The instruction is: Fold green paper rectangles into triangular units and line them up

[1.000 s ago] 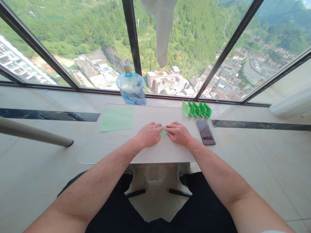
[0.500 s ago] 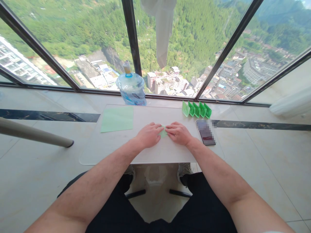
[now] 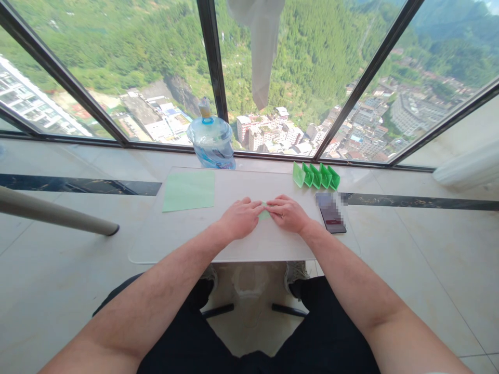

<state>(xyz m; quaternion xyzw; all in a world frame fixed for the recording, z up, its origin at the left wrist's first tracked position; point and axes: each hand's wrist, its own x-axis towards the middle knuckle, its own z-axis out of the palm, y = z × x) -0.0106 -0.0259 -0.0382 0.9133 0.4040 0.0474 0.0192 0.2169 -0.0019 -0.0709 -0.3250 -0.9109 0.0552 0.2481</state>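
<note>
A small folded piece of green paper [image 3: 264, 214] lies on the clear table top [image 3: 175, 244] between my two hands. My left hand [image 3: 238, 218] presses on its left side with fingers curled over it. My right hand [image 3: 287, 213] pinches its right side, fingertips on the paper. Most of the paper is hidden under my fingers. A flat sheet of light green paper [image 3: 188, 190] lies to the left of my left hand. A row of several folded green paper pieces [image 3: 316, 175] stands at the table's far right.
A dark phone [image 3: 330, 212] lies right of my right hand. A large water bottle [image 3: 211, 142] stands at the table's far edge by the window. A grey pole [image 3: 54, 215] juts in from the left. White cloth [image 3: 260, 49] hangs above. My legs are under the table.
My hands have closed in slightly over the folded paper, so less of it shows. Nothing else has moved.
</note>
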